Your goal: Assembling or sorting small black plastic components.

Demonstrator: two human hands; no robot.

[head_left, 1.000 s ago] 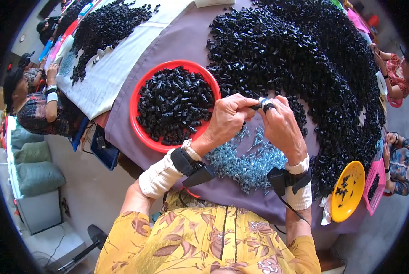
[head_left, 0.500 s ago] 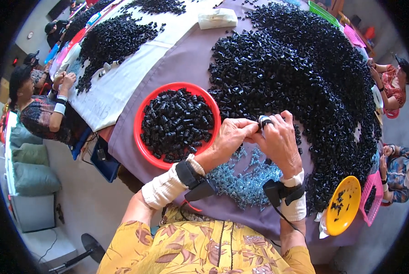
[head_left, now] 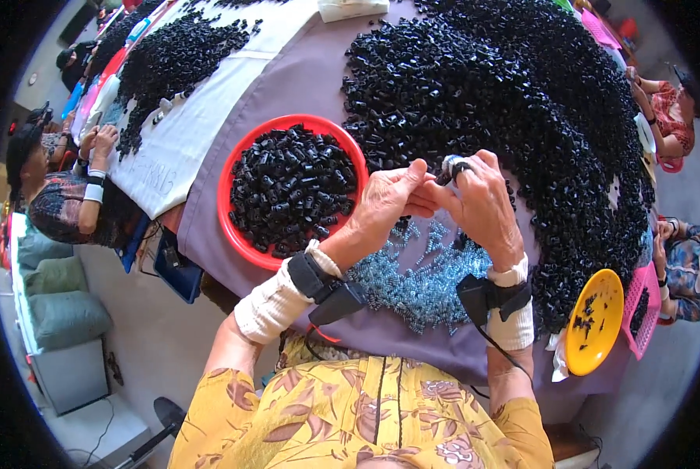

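Observation:
My right hand [head_left: 487, 203] is closed, with a small black plastic part [head_left: 444, 178] pinched near its fingertips. A dark band and something pale or silvery sit on its finger. Next to it, my left hand [head_left: 381, 203] has thumb and fingers drawn together, touching the right fingertips; what lies in them is hidden. Both hands are above a spread of tiny clear-blue spring-like pieces [head_left: 420, 289]. To the left stands a red round basin [head_left: 226, 211] full of black plastic parts [head_left: 291, 187]. A large heap of similar black parts [head_left: 475, 94] lies beyond.
A yellow plate [head_left: 604, 344] with a few black bits and a pink basket [head_left: 639, 328] are at the right edge. The purple cloth [head_left: 287, 86] meets a white cloth [head_left: 186, 141] bearing another black heap [head_left: 178, 59]. Other people sit at both sides.
The view has shifted, so the table things sit a little higher and further left. My left thumb has lifted and its fingers have loosened from their tight pinch beside the right hand.

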